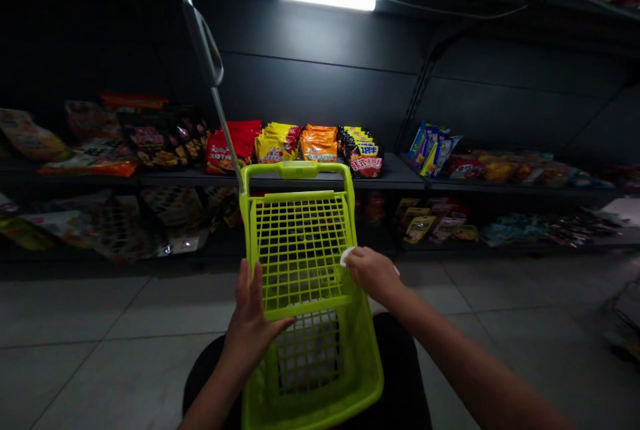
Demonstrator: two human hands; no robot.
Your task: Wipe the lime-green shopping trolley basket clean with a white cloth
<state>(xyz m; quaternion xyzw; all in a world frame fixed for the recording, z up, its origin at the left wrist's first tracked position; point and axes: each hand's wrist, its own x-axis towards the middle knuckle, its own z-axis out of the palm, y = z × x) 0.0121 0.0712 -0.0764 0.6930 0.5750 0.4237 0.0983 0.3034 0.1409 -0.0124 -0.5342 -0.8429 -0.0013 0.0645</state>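
A lime-green plastic shopping basket [295, 171] sits directly before the person; the left hand [250, 330] lies spread, fingers apart, against its near edge; the right hand [373, 275] pinches a white cloth [345, 257] at its right rim; a metal pole [213, 63] rises from its left corner; snack packets [320, 143] line a shelf [395, 173] beyond it.

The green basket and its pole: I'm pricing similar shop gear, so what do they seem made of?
The basket looks like moulded glossy plastic, its grid cast in one piece. The pole looks like shiny metal tube; its grey loop may be plastic, unclear.
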